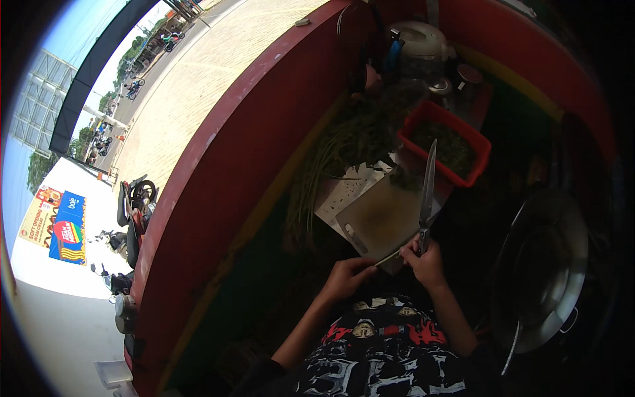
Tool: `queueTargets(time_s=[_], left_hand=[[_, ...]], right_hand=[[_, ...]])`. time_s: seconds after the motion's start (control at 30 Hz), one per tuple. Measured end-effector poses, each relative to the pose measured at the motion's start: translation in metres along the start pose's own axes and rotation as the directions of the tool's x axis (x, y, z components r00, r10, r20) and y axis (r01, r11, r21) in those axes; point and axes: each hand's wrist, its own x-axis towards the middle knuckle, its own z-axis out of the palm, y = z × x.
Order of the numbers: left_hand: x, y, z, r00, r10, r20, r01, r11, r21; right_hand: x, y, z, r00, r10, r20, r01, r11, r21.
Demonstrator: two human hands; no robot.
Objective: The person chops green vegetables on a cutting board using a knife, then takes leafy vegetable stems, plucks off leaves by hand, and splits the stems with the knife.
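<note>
My right hand [425,261] grips a knife [428,185] by its handle, with the long blade pointing up and away from me. My left hand [350,276] pinches one end of a thin green stalk [386,258], which stretches across to the fingers of my right hand. Just beyond both hands lies a pale cutting board [380,215] with a slot handle and a brownish stain. A heap of leafy greens [350,142] with long stems rests behind and left of the board. The red plastic basin [479,173] at the right back holds chopped greens [444,147].
A large metal wok [574,278] stands at my right. At the back is a pale lidded pot or cooker [420,41]. A red wall [245,126] curves along the left, with parked motorbikes [135,212] and a paved yard [218,49] outside.
</note>
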Motion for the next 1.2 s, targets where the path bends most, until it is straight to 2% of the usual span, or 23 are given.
queueTargets(time_s=[0.03,0.13,0.23,0.3,0.33,0.37,0.43,0.47,0.53,0.57,0.63,0.7,0.77,0.8,0.83,0.9,0.97,1.03,1.07,1.1,1.13,1.17,1.2], left_hand=[[0.001,0.000,0.000,1.000,-0.001,-0.003,0.001,1.000,0.001],[0.003,-0.009,0.000,0.999,0.040,-0.035,-0.036,0.993,0.115],[0.010,-0.028,-0.004,0.976,0.143,-0.164,-0.126,0.986,0.110],[0.013,-0.037,-0.008,0.967,0.070,-0.246,-0.091,0.993,-0.077],[0.016,-0.042,-0.010,0.979,0.005,-0.205,-0.056,0.968,-0.246],[0.018,-0.047,-0.012,0.978,0.008,-0.206,-0.060,0.967,-0.247],[0.019,-0.036,-0.018,0.975,0.065,-0.214,-0.108,0.975,-0.197],[0.020,-0.032,-0.020,0.975,0.069,-0.212,-0.111,0.975,-0.194],[0.024,-0.024,-0.023,0.945,0.168,-0.282,-0.227,0.956,-0.189],[0.025,-0.018,-0.025,0.944,0.174,-0.280,-0.232,0.954,-0.188],[0.021,0.000,-0.029,0.910,0.198,-0.365,-0.337,0.866,-0.370],[0.018,0.016,-0.033,0.896,0.227,-0.382,-0.388,0.820,-0.421],[0.019,0.020,-0.036,0.825,0.261,-0.501,-0.564,0.438,-0.700],[0.023,0.017,-0.040,0.806,0.228,-0.546,-0.591,0.331,-0.735],[0.029,0.013,-0.041,0.809,0.231,-0.540,-0.587,0.331,-0.739],[0.046,-0.005,-0.043,0.727,0.149,-0.670,-0.679,0.302,-0.669],[0.078,-0.051,-0.036,0.699,0.154,-0.699,-0.698,0.363,-0.618],[0.104,-0.114,-0.020,0.759,-0.003,-0.651,-0.594,0.408,-0.694],[0.111,-0.146,-0.010,0.753,-0.002,-0.658,-0.601,0.406,-0.689],[0.115,-0.177,0.003,0.766,-0.089,-0.637,-0.560,0.396,-0.728],[0.114,-0.192,0.011,0.774,-0.175,-0.608,-0.515,0.383,-0.767],[0.104,-0.188,0.019,0.774,-0.175,-0.608,-0.515,0.385,-0.766],[0.090,-0.177,0.029,0.784,-0.288,-0.549,-0.434,0.379,-0.818]], right_hand=[[0.002,-0.002,-0.005,1.000,0.000,0.003,0.000,1.000,0.002],[0.005,-0.006,-0.025,0.983,-0.044,-0.179,0.049,0.998,0.027],[-0.003,-0.012,-0.060,0.962,-0.004,-0.275,-0.020,0.996,-0.085],[-0.013,-0.010,-0.084,0.965,0.007,-0.260,-0.085,0.954,-0.287],[-0.020,0.000,-0.095,0.965,-0.025,-0.259,-0.070,0.934,-0.350],[-0.030,0.008,-0.106,0.966,-0.028,-0.258,-0.067,0.934,-0.351],[-0.053,0.020,-0.119,0.975,0.099,-0.201,-0.195,0.813,-0.548],[-0.065,0.026,-0.121,0.974,0.095,-0.204,-0.194,0.814,-0.547],[-0.088,0.040,-0.125,0.933,0.230,-0.277,-0.360,0.622,-0.696],[-0.101,0.052,-0.128,0.933,0.224,-0.280,-0.359,0.622,-0.696],[-0.116,0.060,-0.129,0.911,0.280,-0.304,-0.413,0.599,-0.686],[-0.126,0.059,-0.131,0.897,0.309,-0.316,-0.442,0.613,-0.655],[-0.137,0.074,-0.140,0.906,0.293,-0.306,-0.424,0.621,-0.659],[-0.139,0.072,-0.141,0.903,0.291,-0.315,-0.429,0.622,-0.655],[-0.138,0.065,-0.140,0.895,0.306,-0.325,-0.446,0.638,-0.627],[-0.136,0.056,-0.141,0.888,0.317,-0.332,-0.458,0.653,-0.603],[-0.132,0.050,-0.143,0.890,0.315,-0.328,-0.454,0.666,-0.592],[-0.128,0.055,-0.152,0.904,0.297,-0.309,-0.428,0.652,-0.626],[-0.126,0.057,-0.155,0.913,0.280,-0.297,-0.408,0.638,-0.653],[-0.124,0.056,-0.156,0.916,0.277,-0.292,-0.402,0.640,-0.655],[-0.122,0.053,-0.156,0.920,0.270,-0.283,-0.391,0.650,-0.652],[-0.121,0.051,-0.157,0.924,0.265,-0.276,-0.383,0.659,-0.648],[-0.121,0.051,-0.158,0.922,0.269,-0.278,-0.387,0.659,-0.645]])
